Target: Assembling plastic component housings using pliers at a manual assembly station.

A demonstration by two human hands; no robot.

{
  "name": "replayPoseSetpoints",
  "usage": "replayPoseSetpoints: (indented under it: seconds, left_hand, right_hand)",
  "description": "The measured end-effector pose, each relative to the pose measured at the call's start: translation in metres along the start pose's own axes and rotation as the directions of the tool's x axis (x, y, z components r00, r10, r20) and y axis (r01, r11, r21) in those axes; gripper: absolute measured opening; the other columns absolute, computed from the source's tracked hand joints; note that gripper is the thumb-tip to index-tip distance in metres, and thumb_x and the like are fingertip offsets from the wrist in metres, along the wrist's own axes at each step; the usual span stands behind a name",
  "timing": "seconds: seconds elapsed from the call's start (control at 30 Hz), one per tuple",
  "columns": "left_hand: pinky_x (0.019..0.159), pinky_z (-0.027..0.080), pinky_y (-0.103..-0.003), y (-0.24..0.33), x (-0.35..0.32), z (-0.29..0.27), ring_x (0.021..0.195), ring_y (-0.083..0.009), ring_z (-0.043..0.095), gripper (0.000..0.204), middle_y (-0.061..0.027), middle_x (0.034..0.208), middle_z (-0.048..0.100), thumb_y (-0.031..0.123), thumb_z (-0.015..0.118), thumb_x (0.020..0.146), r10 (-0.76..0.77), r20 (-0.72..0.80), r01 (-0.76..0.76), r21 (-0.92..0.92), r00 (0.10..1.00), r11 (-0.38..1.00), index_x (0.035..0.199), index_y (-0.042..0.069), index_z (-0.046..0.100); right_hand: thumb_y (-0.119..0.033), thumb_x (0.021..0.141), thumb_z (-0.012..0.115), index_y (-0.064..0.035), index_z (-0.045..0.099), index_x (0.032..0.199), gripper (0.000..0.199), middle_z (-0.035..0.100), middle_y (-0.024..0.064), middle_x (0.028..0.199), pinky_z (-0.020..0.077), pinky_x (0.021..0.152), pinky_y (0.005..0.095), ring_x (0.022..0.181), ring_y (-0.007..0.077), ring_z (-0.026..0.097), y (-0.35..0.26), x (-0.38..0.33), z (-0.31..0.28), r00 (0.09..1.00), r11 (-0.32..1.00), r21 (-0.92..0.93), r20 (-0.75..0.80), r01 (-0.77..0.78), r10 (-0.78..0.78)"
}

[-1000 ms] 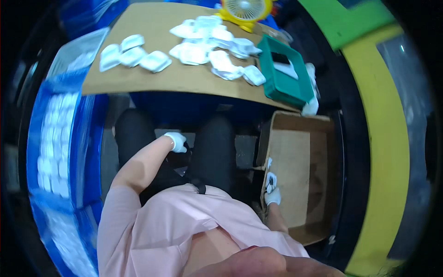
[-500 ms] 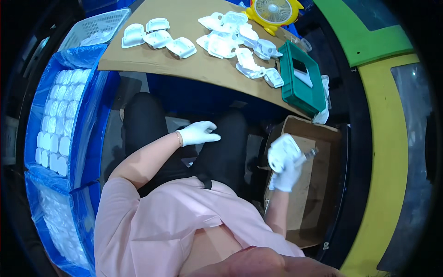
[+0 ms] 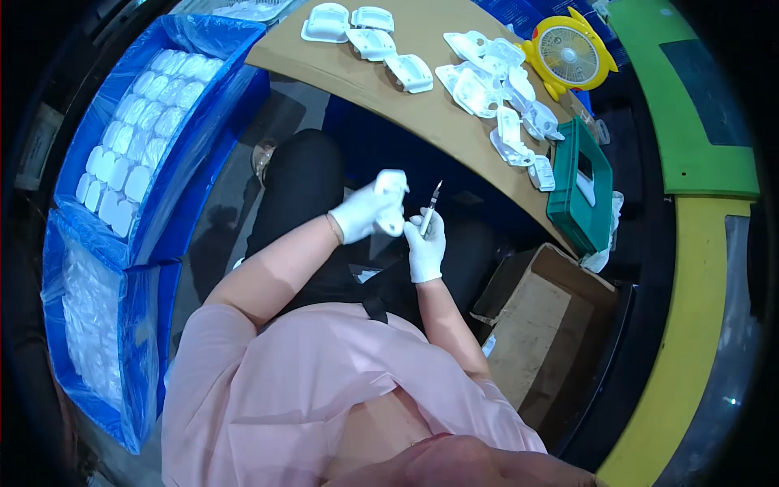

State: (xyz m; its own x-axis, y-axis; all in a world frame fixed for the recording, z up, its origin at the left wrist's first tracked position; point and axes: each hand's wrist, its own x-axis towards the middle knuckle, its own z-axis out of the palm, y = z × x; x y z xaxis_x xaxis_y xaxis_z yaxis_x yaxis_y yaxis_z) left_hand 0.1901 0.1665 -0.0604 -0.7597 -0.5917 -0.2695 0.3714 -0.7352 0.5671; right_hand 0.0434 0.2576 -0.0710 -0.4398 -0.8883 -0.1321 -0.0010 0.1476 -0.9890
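Both my hands wear white gloves and meet over my lap, just below the table edge. My left hand (image 3: 363,213) holds a small white plastic part (image 3: 394,195). My right hand (image 3: 425,245) grips a thin knife-like tool (image 3: 432,204), its blade pointing up beside the part. More white plastic parts (image 3: 497,86) lie scattered on the wooden table (image 3: 422,105).
Blue crates (image 3: 154,122) lined with plastic and filled with white parts stand at my left. A green box (image 3: 580,183) sits at the table's right end, a yellow fan (image 3: 568,55) behind it. An open cardboard box (image 3: 540,333) rests on the floor at my right.
My right hand came up from the cardboard box and passed the white part to my left hand. Both hands now meet over my lap, the right one holding the tool.
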Motion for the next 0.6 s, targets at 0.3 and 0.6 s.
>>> replayPoseSetpoints:
  seconds: [0.3,0.6]
  left_hand:
    - [0.081,0.047,-0.025,0.04,0.012,0.009,0.093,-0.011,0.055,0.054,-0.0035,0.115,0.053,0.022,0.06,0.086,0.244,-0.016,-0.241,0.109,0.97,0.964,0.135,0.008,0.041]
    - [0.081,0.044,-0.023,0.045,0.011,0.024,0.096,-0.0103,0.051,0.072,-0.0053,0.119,0.053,0.034,0.067,0.081,0.192,0.212,-0.235,0.198,0.958,0.952,0.136,-0.001,0.036]
  right_hand:
    - [-0.004,0.076,0.068,0.0,0.046,0.125,0.054,0.055,0.0024,0.096,0.0453,0.074,0.022,0.082,0.0083,0.053,-0.024,-0.019,-0.008,0.954,0.954,-0.292,0.299,0.067,0.024]
    - [-0.012,0.067,0.074,-0.0027,0.055,0.117,0.055,0.061,0.014,0.094,0.0515,0.068,0.0308,0.074,0.024,0.062,-0.081,-0.043,-0.02,0.938,0.627,-0.724,0.345,0.286,-0.029]
